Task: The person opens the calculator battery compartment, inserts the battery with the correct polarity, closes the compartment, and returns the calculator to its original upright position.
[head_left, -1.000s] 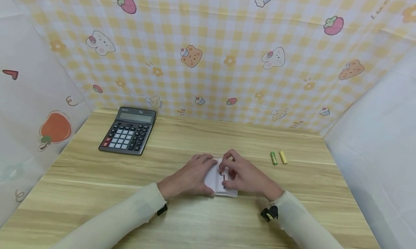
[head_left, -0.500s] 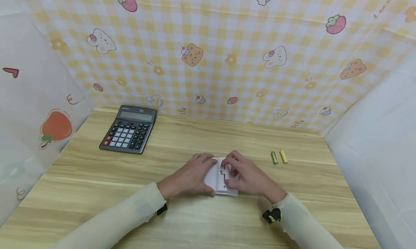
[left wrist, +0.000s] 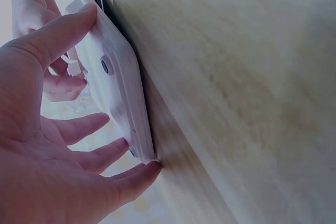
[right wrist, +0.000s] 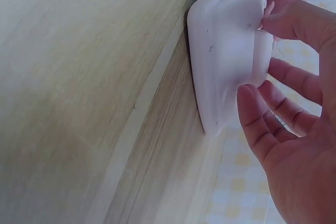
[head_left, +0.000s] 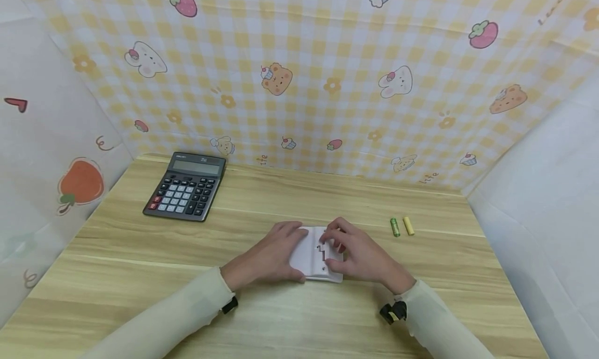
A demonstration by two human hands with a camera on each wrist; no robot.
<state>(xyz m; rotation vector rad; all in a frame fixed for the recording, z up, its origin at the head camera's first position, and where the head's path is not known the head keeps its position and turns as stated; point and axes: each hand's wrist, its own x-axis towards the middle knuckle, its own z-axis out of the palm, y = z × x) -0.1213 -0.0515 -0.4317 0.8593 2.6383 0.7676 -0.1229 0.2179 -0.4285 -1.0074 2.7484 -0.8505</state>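
Left hand grips the white device; right hand pinches its cover, apparently adjusting it. Next move probably needs level force.

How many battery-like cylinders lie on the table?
2: a green cylinder and, just right of it, a yellow cylinder, both right of the right hand. Others under the white device may be hidden.

Printed cloth on 3 sides of a wooden table suggests a booth.
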